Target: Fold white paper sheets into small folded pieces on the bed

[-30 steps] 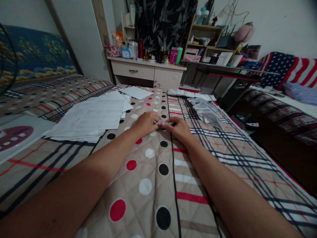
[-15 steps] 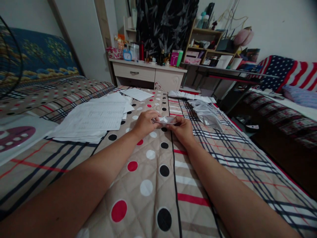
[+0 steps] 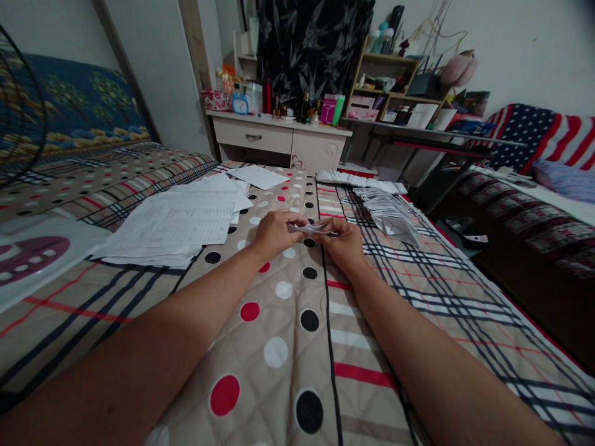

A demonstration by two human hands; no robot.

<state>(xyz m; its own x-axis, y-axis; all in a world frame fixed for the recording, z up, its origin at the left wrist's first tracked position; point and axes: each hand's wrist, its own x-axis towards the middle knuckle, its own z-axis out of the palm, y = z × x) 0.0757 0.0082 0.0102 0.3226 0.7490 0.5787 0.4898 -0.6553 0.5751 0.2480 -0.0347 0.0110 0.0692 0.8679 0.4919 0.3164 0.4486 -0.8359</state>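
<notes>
My left hand (image 3: 275, 232) and my right hand (image 3: 343, 243) meet over the dotted quilt (image 3: 288, 347) at the middle of the bed. Both are closed on a small folded piece of white paper (image 3: 310, 228) held between them, just above the quilt. Most of the paper is hidden by my fingers. A spread pile of printed sheets (image 3: 179, 220) lies to the left of my left hand. A fanned heap of folded white papers (image 3: 388, 210) lies to the right, beyond my right hand.
A pale plastic bag with a purple mark (image 3: 28, 257) lies at the left edge. A white drawer table (image 3: 279, 133) crowded with bottles stands past the bed's foot, a wooden shelf (image 3: 388, 83) beside it. A second bed (image 3: 530, 204) runs along the right.
The folded paper has come up off the quilt between my hands and now looks flatter. The view has shifted up slightly.
</notes>
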